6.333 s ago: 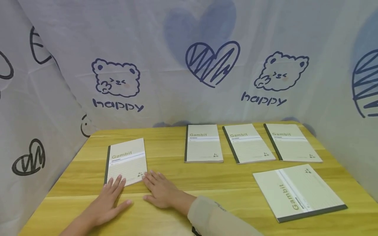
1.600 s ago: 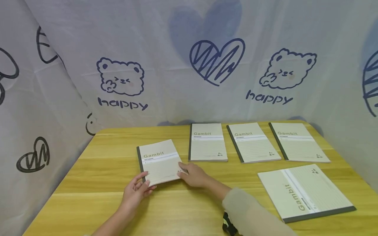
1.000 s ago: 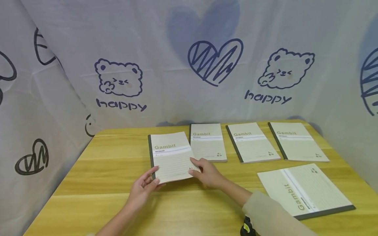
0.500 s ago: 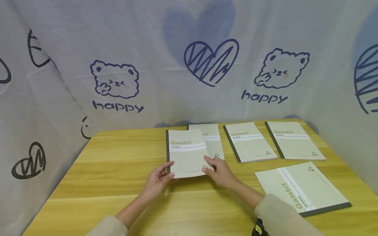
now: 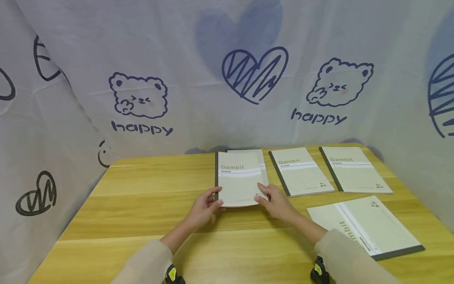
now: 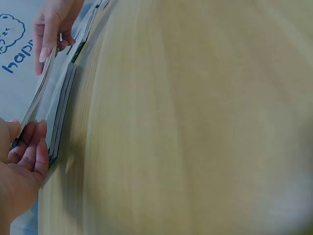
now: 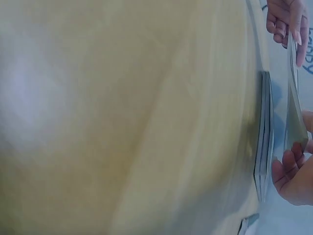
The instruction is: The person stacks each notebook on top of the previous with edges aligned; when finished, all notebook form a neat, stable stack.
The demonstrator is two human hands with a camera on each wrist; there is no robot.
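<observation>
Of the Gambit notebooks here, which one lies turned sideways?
The near-right notebook: its title runs up the cover and its dark spine faces the person. The others show their titles upright, spines on the left.

Wooden table (image 5: 142, 205), cartoon-printed fabric backdrop (image 5: 198, 59).

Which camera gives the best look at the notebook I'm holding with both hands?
The head view: the held notebook shows its whole Gambit cover, with the left hand and right hand at its near corners. Both wrist views show only its thin edge, blurred.
</observation>
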